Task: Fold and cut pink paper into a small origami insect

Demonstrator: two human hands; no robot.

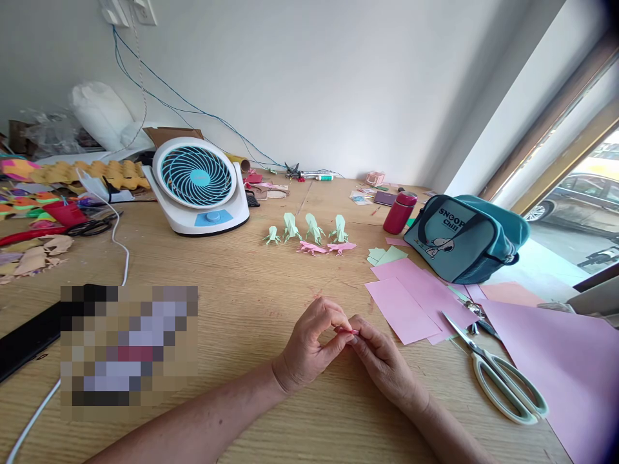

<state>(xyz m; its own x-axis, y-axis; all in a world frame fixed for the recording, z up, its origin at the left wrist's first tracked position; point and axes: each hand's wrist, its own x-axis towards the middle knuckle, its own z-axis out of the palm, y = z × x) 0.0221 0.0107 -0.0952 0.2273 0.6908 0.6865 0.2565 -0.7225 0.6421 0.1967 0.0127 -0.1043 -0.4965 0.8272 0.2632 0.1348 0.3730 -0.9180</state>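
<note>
My left hand [312, 345] and my right hand [382, 357] meet over the wooden table [251, 283], fingertips pinched together on a small folded pink paper piece [349, 331]. Most of the piece is hidden by my fingers. Farther back stands a row of folded green paper figures [309, 229] with two pink folded figures [326, 247] in front of them. Pink paper sheets [411, 299] lie just right of my hands.
Green-handled scissors [503, 377] lie on the pink sheets at right, a large pink sheet [561, 367] beyond. A teal bag [467, 238], a red bottle [399, 212], a white desk fan [198, 187], a white cable [118, 248] and paper scraps [33, 251] at left.
</note>
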